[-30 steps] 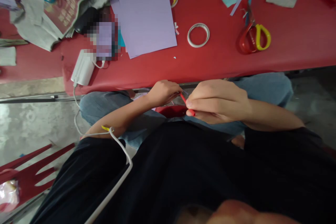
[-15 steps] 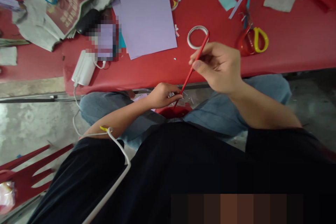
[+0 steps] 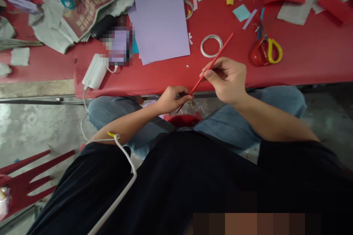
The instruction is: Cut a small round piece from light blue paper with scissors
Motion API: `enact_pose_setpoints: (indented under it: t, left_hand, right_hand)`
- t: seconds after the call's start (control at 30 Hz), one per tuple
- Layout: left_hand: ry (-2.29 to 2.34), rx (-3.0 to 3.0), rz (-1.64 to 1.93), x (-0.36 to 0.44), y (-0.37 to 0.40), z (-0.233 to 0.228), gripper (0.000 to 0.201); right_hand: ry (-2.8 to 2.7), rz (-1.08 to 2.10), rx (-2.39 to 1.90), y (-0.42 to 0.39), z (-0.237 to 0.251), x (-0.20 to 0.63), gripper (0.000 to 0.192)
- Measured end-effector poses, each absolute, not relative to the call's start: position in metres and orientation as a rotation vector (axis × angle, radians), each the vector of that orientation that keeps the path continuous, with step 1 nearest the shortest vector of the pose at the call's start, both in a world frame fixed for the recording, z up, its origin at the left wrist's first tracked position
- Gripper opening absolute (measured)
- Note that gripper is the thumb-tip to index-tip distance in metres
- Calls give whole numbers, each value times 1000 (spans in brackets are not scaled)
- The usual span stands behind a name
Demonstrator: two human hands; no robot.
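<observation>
A thin red stick (image 3: 223, 49) slants between my two hands, its upper end up and to the right. My right hand (image 3: 229, 80) pinches it above the middle with thumb and fingers. Lower down, my left hand (image 3: 174, 100) is closed on it near its dark lower end, in front of my lap. I cannot tell whether the stick is wrapped in paper or bare. Just beyond my right hand a roll of tape (image 3: 202, 52) lies flat on the red table (image 3: 165, 80).
Purple paper sheets (image 3: 162, 25) lie over blue ones. Scissors with red and yellow handles (image 3: 274, 49) rest on the right. At left are a white power bank (image 3: 95, 70) with a cable, a black object (image 3: 103, 26) and crumpled newspaper (image 3: 79, 18). Paper scraps (image 3: 241, 13) lie about.
The red stick has tilted further over, and my right hand is lower and slightly left. My left hand stays at its lower part. The whole view has shifted a little.
</observation>
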State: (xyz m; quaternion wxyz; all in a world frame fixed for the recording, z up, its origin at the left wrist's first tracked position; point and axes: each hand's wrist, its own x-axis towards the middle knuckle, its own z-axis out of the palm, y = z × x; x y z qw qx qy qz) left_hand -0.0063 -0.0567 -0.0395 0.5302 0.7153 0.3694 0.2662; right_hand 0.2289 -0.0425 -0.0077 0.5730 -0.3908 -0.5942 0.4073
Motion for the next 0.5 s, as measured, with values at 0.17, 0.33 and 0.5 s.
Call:
enact_pose_setpoints:
  t: [0.17, 0.33, 0.5]
  left_hand:
    - [859, 1687, 709, -7, -56, -39, 29]
    - [871, 1676, 640, -6, -57, -40, 29]
    - [826, 1673, 588, -4, -58, -42, 26]
  right_hand:
    - [-1396, 973, -907, -46, -11, 222, 26]
    - [-1373, 939, -886, -49, -5, 220, 25]
    - [-1350, 878, -869, -50, 0, 219, 27]
